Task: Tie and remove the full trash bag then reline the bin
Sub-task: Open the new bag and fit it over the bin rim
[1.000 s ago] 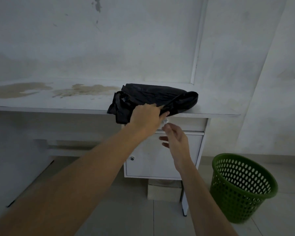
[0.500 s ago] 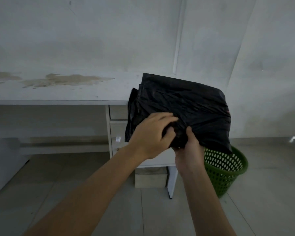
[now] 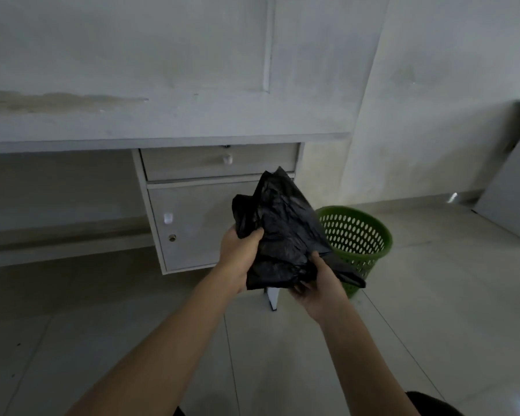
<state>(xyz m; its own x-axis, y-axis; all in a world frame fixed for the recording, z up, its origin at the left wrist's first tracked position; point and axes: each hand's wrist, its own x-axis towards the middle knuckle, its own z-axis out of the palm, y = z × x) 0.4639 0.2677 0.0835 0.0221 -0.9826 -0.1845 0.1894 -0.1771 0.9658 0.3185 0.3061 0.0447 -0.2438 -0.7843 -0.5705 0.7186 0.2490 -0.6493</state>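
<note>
I hold a crumpled black trash bag (image 3: 282,232) in front of me with both hands. My left hand (image 3: 239,253) grips its left edge, fingers curled into the plastic. My right hand (image 3: 318,283) holds its lower right part from underneath, thumb on top. Just behind and to the right of the bag stands a green perforated bin (image 3: 360,241) on the floor, with no liner visible inside. The bag hides the bin's left rim.
A white desk (image 3: 162,127) with a stained top runs along the wall; its drawer unit (image 3: 192,223) stands right behind my hands. A white panel (image 3: 514,199) leans at the far right. Tiled floor lies around the bin.
The bag came off the desk top and into both hands, then dropped lower and bunched up smaller. My view has turned right and down toward the bin.
</note>
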